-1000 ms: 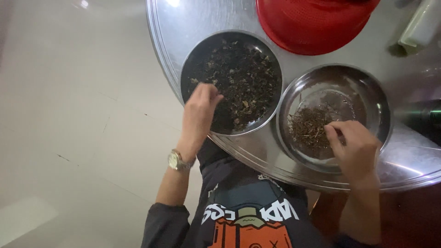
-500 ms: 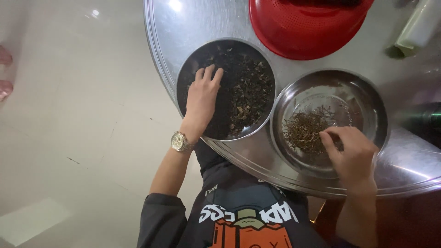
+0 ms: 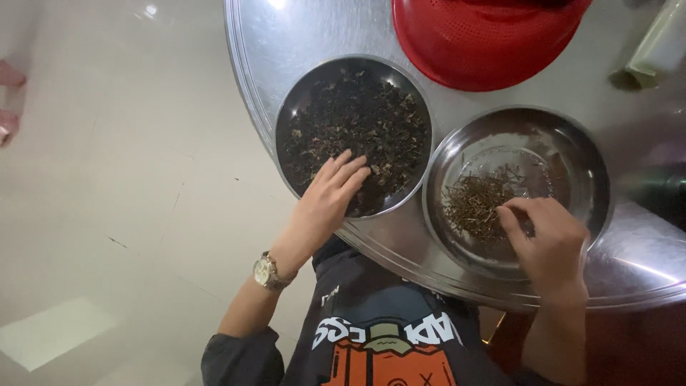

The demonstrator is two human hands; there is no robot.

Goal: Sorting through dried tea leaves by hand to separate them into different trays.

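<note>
Since the earlier frame, left hand point(image 3: 330, 202) has slid to the near rim of the dark bowl of dried leaves point(image 3: 355, 136), fingers narrowly spread, flat on them. Right hand point(image 3: 547, 236) pinches brown stems point(image 3: 480, 200) inside the steel bowl point(image 3: 582, 168) at the round tray's point(image 3: 286, 43) near edge.

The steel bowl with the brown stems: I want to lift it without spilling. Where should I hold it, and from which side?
Probably by the rim of the steel bowl, at its right edge, coming from the right. The rim flares outward and that side shows bare, while the right hand covers the near edge and the dark bowl nearly touches its left. The brown stems lie low inside.
</note>
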